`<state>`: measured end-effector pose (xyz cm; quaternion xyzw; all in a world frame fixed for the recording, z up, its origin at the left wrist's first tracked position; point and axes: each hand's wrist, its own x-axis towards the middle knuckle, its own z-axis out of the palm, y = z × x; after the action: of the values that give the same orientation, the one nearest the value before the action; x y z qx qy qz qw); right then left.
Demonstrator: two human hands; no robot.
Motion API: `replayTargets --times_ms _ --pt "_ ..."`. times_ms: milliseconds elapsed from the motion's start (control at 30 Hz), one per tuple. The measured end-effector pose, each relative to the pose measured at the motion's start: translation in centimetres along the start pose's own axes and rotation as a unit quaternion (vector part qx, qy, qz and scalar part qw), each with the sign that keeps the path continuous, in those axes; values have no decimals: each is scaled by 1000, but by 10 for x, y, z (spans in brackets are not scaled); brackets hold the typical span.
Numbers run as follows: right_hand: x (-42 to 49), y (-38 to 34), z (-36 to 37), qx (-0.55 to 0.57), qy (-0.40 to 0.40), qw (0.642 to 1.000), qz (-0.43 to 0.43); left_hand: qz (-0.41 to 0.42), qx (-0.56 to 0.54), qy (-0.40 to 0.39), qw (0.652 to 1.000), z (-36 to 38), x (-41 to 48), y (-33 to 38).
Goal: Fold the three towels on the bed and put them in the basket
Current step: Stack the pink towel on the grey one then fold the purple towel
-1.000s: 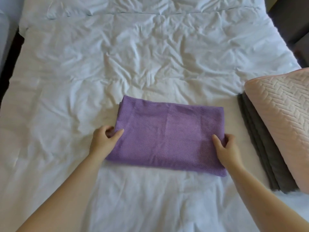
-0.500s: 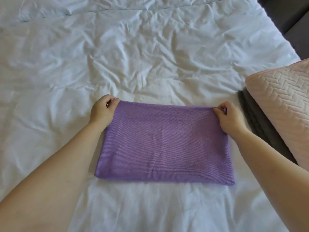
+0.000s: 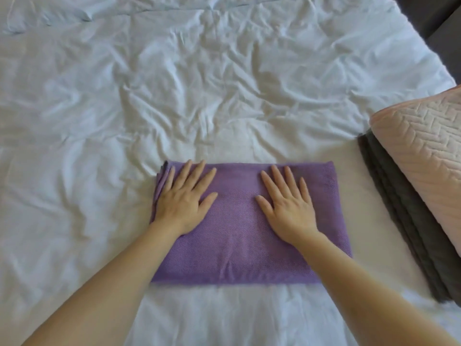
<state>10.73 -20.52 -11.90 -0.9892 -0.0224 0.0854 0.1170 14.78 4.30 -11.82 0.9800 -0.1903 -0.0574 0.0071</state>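
Head view. White bed (image 3: 224, 83) fills nearly the whole frame, cover heavily creased across the middle and far side, smoother along the near edge. Dark furniture (image 3: 436, 16) shows past the bed's far right corner, out of focus.

Purple towel (image 3: 237, 250) lies folded into a flat rectangle on the bed, near the near edge, roughly centred left to right, long side running left-right. Its layered edges show at the far left corner, slightly fanned and not quite aligned. The near edge is straight and neat.

Left hand (image 3: 183, 203) lies palm down on the left part of the towel, fingers straight and spread, pointing toward the far edge, fingertips reaching the fold line there. The heel of the hand sits right at the towel's left edge. Holding nothing.

Right hand (image 3: 289, 208) lies palm down on the towel right of centre, fingers straight and spread, also pointing away. Holding nothing. The two hands are apart, with bare towel between the thumbs. Both forearms come in from the bottom corners, bare.

Pink quilted pad (image 3: 424, 158) with a herringbone stitch sits at the bed's right edge, cut off by the frame. Under it is a grey folded cloth (image 3: 404, 221), several layers, its edge sticking out toward the purple towel but not touching it; possibly another towel, cannot tell.
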Motion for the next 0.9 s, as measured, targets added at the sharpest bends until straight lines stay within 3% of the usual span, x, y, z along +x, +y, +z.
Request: replayTargets --times_ms 167,300,367,467,500,567,633,767,833,900 --pt "-4 50 7 -85 -3 994 73 -90 26 -30 995 19 -1 -32" --pt "-19 71 -3 -57 -38 986 152 -144 1 -54 988 11 -11 -38" --pt "-33 64 -12 -47 -8 986 162 -154 -15 -9 988 -2 -21 -28" --pt "-63 22 -13 -10 31 995 93 -43 -31 60 997 -9 -53 12" --pt "-72 9 -8 -5 22 998 61 0 -37 44 998 -4 -66 26" --pt "-88 -4 5 -22 -16 999 27 8 -31 -27 999 7 -88 40" --pt "-97 5 12 -42 -42 997 39 -39 -8 -59 997 16 -100 34" --pt "-114 42 9 -35 -23 994 105 -174 -46 -39 983 14 -114 3" --pt "-114 53 3 33 4 987 155 -268 -120 -19 956 11 -120 -7" --pt "-103 60 -6 183 59 956 221 -352 -232 9 907 6 -117 -14"
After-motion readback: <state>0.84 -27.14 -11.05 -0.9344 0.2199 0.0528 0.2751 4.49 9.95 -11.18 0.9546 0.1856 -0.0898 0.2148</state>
